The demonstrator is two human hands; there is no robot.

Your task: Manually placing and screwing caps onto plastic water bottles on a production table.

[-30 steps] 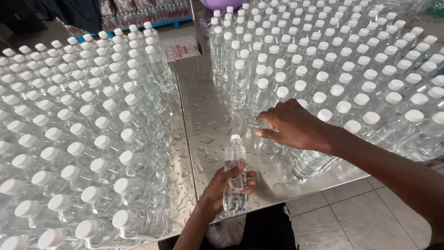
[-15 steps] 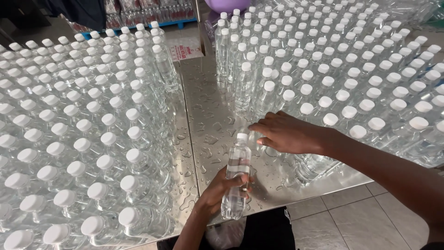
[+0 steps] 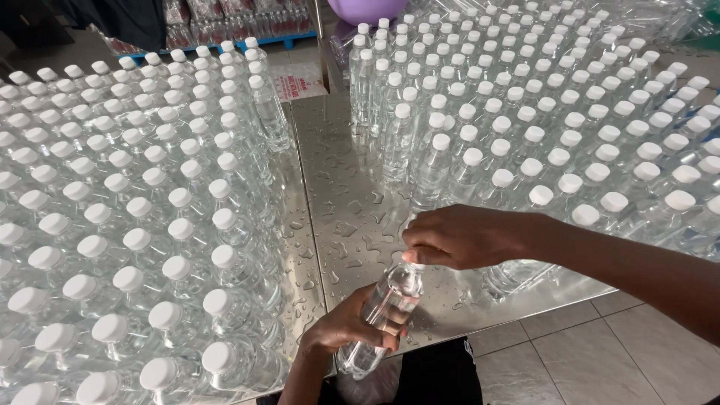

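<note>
- A clear plastic water bottle (image 3: 381, 315) sits tilted at bottom centre of the frame, the left hand (image 3: 346, 324) wrapped around its body to steady it.
- The right hand (image 3: 457, 236) closes over the bottle's top, fingers pinched where the cap would be; the cap itself is hidden.
- White-capped bottles (image 3: 135, 225) stand in tight rows at left, another block (image 3: 555, 135) at upper right.
- A wet steel table (image 3: 352, 217) shows between them.

wet steel lane (image 3: 341, 195) open between bottle blocks, capped bottles (image 3: 135, 225) left, capped rows (image 3: 555, 127) right
</note>
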